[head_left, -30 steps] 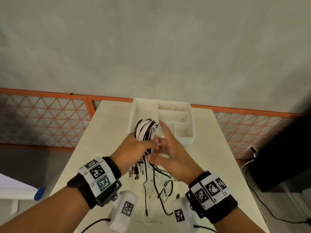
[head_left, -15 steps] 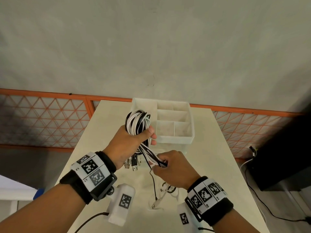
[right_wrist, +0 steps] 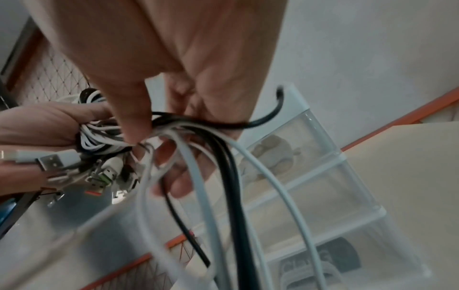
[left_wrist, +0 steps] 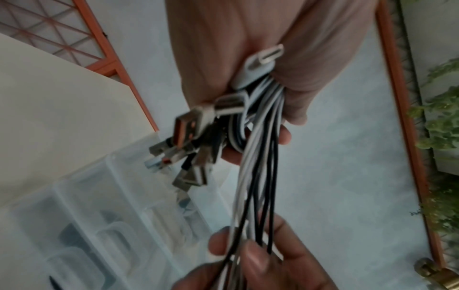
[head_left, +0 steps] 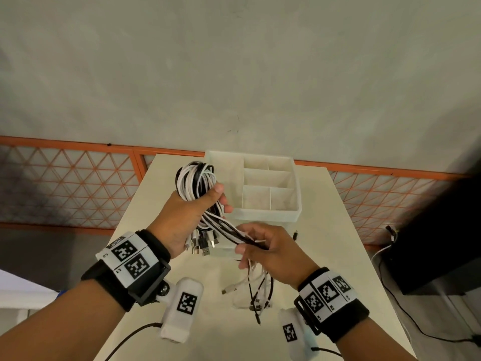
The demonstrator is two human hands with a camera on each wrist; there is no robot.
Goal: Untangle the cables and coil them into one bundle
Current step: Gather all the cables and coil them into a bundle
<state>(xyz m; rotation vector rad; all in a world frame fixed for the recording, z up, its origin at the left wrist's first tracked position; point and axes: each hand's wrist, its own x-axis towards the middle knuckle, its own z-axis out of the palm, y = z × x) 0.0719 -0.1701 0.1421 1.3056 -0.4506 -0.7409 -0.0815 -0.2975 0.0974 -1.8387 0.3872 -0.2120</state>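
Two hands share one mass of black and white cables (head_left: 197,182). The left hand (head_left: 191,212) is closed round the looped coil, which stands up above its fist, thumb pressed across the strands. The right hand (head_left: 270,250), just below and to the right of it, pinches the straight run of strands between thumb and curled fingers. A second ago the right hand was spread flat against the coil; half a second ago it had closed on the strands close under the left fist. Now the two hands sit further apart and the span between them is drawn out taut and straight.

The cables are thin, smooth and round in section, some glossy black, some matte white. A cluster of flat metal USB plugs (left_wrist: 188,129) with white and black housings hangs from the heel of the left hand. Below the right hand the loose tails (head_left: 257,290) dangle in slack curves to the pale table (head_left: 166,342); whether their ends are knotted is hard to judge. Beyond both hands stands a translucent plastic organiser (head_left: 263,212) with rectangular compartments.
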